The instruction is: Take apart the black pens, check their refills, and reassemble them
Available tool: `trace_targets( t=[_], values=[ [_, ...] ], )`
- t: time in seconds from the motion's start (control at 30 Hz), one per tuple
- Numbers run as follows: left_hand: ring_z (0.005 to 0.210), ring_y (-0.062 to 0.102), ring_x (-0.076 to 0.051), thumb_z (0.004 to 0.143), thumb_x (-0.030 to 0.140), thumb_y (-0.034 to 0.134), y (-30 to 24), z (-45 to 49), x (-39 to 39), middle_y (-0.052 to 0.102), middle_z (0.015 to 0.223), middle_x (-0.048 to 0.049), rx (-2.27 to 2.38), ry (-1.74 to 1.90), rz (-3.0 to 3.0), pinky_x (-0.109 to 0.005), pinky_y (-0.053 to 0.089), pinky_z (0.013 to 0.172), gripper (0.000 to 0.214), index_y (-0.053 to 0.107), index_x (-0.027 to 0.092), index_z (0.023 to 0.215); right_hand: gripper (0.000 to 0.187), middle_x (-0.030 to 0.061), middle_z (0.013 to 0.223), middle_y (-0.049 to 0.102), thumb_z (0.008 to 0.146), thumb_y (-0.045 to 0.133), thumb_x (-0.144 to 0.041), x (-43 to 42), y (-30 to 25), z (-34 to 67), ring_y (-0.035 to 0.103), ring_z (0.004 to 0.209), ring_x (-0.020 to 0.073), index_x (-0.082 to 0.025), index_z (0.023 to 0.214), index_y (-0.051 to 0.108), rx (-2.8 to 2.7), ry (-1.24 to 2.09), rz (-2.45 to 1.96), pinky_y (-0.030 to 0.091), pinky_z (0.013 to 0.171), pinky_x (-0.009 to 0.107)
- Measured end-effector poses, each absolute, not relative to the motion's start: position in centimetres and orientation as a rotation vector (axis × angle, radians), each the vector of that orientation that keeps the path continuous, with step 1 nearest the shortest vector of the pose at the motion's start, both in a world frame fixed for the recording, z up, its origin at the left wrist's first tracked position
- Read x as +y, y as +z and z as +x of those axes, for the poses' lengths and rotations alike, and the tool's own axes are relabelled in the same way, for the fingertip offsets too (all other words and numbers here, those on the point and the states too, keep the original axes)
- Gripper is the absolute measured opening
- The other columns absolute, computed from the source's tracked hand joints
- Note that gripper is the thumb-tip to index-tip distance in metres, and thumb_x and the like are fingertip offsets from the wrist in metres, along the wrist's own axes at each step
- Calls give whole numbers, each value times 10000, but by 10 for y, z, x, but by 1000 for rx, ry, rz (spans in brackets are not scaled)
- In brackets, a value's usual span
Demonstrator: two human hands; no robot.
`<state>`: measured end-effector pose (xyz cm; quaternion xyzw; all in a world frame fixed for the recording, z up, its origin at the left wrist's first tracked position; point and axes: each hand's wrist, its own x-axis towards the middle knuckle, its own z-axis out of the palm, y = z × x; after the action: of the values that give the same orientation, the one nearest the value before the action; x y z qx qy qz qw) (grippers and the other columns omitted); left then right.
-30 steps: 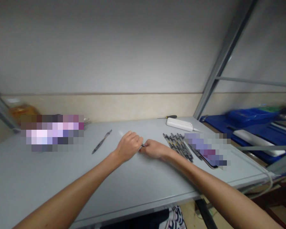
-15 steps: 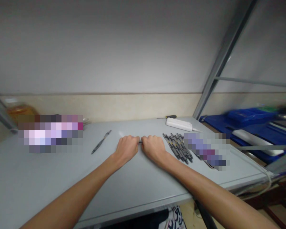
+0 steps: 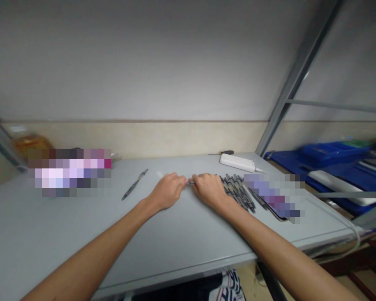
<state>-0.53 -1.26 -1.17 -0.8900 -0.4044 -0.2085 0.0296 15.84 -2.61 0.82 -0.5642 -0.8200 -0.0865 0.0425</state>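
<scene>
Both my hands rest on the grey table (image 3: 181, 234), knuckles up and fingers curled. My left hand (image 3: 168, 190) and my right hand (image 3: 209, 188) grip the two ends of one thin pen (image 3: 190, 183); only a short silvery bit of it shows between the fists. Just right of my right hand lies a row of several dark pens (image 3: 238, 190), side by side. A single dark pen (image 3: 134, 190) lies alone to the left of my left hand.
A white power adapter (image 3: 237, 162) with a cable and a small screwdriver (image 3: 222, 153) lie near the back wall. Blurred-out patches cover things at the left and right of the table. A metal shelf post (image 3: 288, 88) rises at the right, with blue trays (image 3: 329, 152) beyond it.
My hands drew together around the pen half a second ago; since then both have slid slightly right, and a small gap with the pen's metal part shows between them.
</scene>
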Motion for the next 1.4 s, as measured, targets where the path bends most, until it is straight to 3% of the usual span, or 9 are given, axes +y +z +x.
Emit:
trace_targets(
  t=[0.17,0.33,0.5,0.63,0.83,1.0,1.1,1.3,1.4],
  values=[
    [821,526,-164,892,310,373,-10,-12,-15,588,867,-58,-1271,-1049,-2834,-305,414,767,248,552,159,973,354,136,921,621,912,330,-390,-23,3,163,561,888,233,-151,982,581,-2479,-213,-1623,389,738,308],
    [772,540,-154,847,276,449,-10,-19,-9,604,817,-42,-1416,-1319,-2813,-284,413,724,174,575,160,877,342,92,890,568,942,285,-312,-12,-3,174,501,854,170,-142,943,581,-2466,-15,-1292,358,795,279],
    [647,536,-128,806,317,507,-15,-21,-4,615,696,-7,-1627,-1550,-2950,-241,385,621,165,545,160,837,152,66,883,553,852,495,-249,-5,-5,180,490,845,152,-145,898,597,-2343,116,-1126,358,774,253],
    [552,486,-94,789,358,526,-18,-22,-2,609,665,10,-1645,-1756,-3026,-208,331,536,193,500,167,795,200,35,793,591,801,565,-316,-6,-1,182,501,715,129,-147,901,607,-2264,232,-1173,344,656,221],
    [563,497,-98,769,378,554,-18,-27,3,628,677,-10,-1714,-1887,-2948,-209,327,528,216,498,170,783,374,6,582,562,879,405,-355,-5,9,187,428,537,96,-116,715,642,-2225,420,-1263,292,557,216],
    [533,487,-97,751,411,569,-18,-27,5,634,655,-10,-1777,-1987,-2898,-214,328,516,244,502,176,754,220,12,713,605,776,561,-332,-1,7,189,485,626,102,-126,812,628,-2114,560,-1136,346,613,207],
    [526,479,-95,742,416,577,-16,-26,4,633,641,-9,-1796,-2021,-2886,-215,327,518,254,501,174,737,305,8,765,594,704,640,-367,-1,5,189,492,640,101,-135,900,613,-2054,583,-1115,364,618,207],
    [553,482,-93,750,386,577,-15,-26,3,627,638,-5,-1785,-2093,-2847,-215,328,537,230,498,170,729,448,-11,540,517,861,377,-460,-1,7,191,452,517,100,-124,674,608,-2076,716,-1251,345,546,219],
    [556,483,-95,743,388,584,-14,-26,2,623,630,-4,-1806,-2118,-2829,-218,333,542,236,494,171,720,345,-3,602,553,822,460,-420,2,6,192,470,544,97,-124,708,597,-2050,774,-1196,361,553,215]
  ],
)
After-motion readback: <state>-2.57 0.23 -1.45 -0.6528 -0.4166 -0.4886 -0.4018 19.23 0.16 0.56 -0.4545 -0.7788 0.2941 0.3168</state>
